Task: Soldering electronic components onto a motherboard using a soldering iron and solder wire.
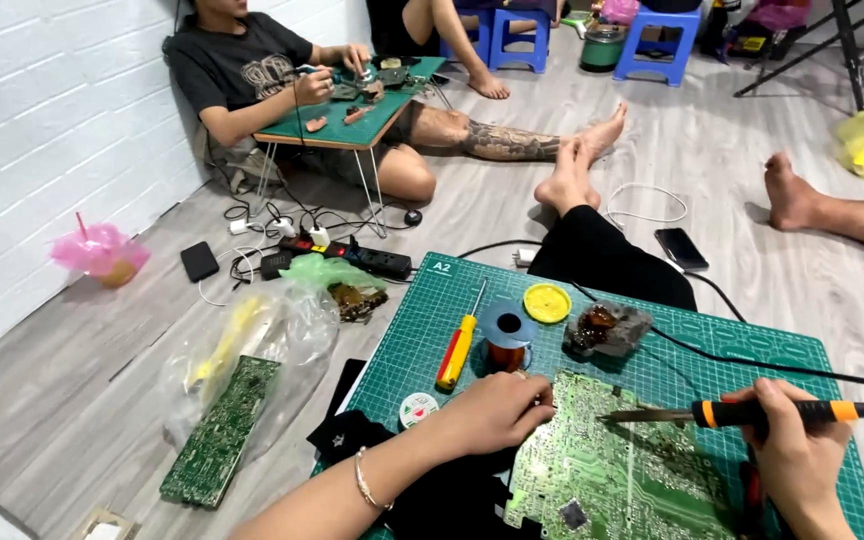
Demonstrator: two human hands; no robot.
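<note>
Pink bag: seen at ten o'clock, by the white wall, well apart from the work.
Spare board: a green circuit board is laid on the floor at eight o'clock, half under a clear plastic bag.
Power strip: found at eleven o'clock beyond the mat, among cables.
Cutting mat: a green mat by which everything in hand is carried.
Screwdriver: yellow and red, laid near the mat's upper left, its long axis run from seven to one o'clock.
Solder spool: stood just above the left hand, beside a yellow lid and a rosin-stained holder.
Left hand: curled closed, pressed on the circuit board's left edge.
Circuit board: laid flat at six o'clock on the mat, solder side up.
Soldering iron: long axis nearly level, tip pointed to nine o'clock, touched to the board.
Right hand: closed around the iron's orange handle at four o'clock.
Another person: seated at twelve o'clock behind a small folding table.
</note>
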